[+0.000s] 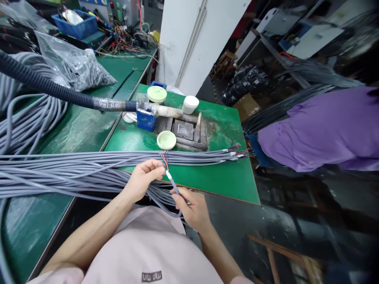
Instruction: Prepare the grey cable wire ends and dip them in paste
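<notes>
Holding a slim, round grey cable (174,186) just below its white band (168,174), the fingers of a person's right hand (194,207) close around the sheath. Thin red, orange, green and blue wires (165,159) fan from the cable's tip, pointing away from the wearer. At the base of those wires sit the thumb and index fingers of the left hand (142,180); whether they pinch or merely rest alongside, one cannot tell. Stretching left from beyond the fingers, a thick bundle of long grey cables (89,167) lies across a glossy green surface (219,177), some of its coloured wire ends showing right of the right fingers. Straight ahead of the left fingers stands a shallow, round pale-green dish (166,140); farther ahead are a square blue box (145,120) and a round white tub (190,105). Well right of both hands' fingers is another person in purple (319,130).
</notes>
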Available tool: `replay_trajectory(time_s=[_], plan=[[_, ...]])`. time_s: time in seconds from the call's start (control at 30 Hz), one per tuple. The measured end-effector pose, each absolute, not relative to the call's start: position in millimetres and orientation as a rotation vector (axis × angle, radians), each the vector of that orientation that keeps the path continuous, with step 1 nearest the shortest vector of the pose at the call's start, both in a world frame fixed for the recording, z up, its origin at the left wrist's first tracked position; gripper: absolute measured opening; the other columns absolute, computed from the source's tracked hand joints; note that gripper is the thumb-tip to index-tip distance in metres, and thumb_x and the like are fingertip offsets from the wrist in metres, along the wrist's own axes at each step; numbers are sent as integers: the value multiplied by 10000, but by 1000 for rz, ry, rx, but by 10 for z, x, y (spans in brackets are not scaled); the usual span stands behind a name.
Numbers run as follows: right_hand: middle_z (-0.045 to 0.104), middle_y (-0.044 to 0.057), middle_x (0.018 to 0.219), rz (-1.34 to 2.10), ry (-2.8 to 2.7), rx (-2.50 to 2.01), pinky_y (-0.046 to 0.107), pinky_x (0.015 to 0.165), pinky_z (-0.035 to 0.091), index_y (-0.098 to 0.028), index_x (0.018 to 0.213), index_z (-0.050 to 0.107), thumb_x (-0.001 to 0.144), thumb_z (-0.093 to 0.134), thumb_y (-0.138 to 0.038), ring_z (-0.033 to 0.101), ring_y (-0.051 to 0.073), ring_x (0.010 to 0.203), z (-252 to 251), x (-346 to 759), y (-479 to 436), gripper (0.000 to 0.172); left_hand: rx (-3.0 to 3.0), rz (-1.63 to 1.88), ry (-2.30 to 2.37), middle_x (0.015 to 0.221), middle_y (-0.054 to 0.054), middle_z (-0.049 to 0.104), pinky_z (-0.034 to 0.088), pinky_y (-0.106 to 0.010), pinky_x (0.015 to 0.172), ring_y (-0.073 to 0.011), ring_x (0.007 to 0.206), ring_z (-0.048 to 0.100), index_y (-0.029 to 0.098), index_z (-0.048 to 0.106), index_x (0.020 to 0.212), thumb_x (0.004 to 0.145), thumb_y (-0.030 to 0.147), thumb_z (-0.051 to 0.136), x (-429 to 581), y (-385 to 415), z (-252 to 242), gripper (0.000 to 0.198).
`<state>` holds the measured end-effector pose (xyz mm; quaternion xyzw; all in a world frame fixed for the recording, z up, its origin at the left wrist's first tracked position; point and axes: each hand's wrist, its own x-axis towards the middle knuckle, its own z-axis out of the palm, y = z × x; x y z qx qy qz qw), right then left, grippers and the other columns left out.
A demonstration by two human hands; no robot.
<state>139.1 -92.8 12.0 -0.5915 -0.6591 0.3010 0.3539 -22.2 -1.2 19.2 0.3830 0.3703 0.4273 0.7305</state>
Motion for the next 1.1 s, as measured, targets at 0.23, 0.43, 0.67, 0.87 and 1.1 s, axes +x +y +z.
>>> replay_trajectory(time_s=[0.23, 0.43, 0.67, 0.87, 1.1], plan=[[639, -2, 575, 748, -1768, -1527, 221, 555, 420, -189, 887, 682, 891, 482, -259, 564, 114, 510, 120, 1356, -929, 212, 710, 977, 769, 519, 31, 563, 385, -173, 482, -53, 455, 466, 145, 595, 643, 681, 352, 739, -183, 52, 248, 255], [617, -11, 549, 753, -1747, -1523, 216, 531, 413, -188, 885, 679, 887, 487, -269, 553, 110, 491, 111, 1341, -929, 209, 686, 1023, 831, 487, 33, 574, 376, -163, 445, -52, 432, 482, 146, 588, 599, 659, 331, 757, -166, 53, 229, 258], [623, -6, 571, 598, -1633, -1586, 224, 530, 419, -193, 1021, 671, 908, 448, -273, 558, 115, 482, 144, 1282, -878, 263, 887, 1222, 952, 649, -3, 672, 492, -231, 563, -106, 551, 597, 174, 633, 667, 722, 329, 713, -125, -76, 172, 182], [721, 44, 799, 548, -1692, -1531, 236, 611, 466, -204, 1043, 661, 913, 444, -260, 646, 148, 651, 112, 1290, -835, 259, 1373, 1318, 915, 808, -60, 722, 535, -332, 738, -189, 756, 658, 220, 727, 756, 689, 284, 739, -220, -158, 126, 93], [700, 35, 703, 509, -1792, -1495, 237, 574, 444, -191, 1066, 661, 912, 452, -253, 611, 138, 569, 108, 1308, -861, 267, 749, 1144, 772, 569, 11, 626, 439, -193, 438, -72, 436, 525, 154, 640, 695, 631, 372, 774, -177, 64, 153, 264]])
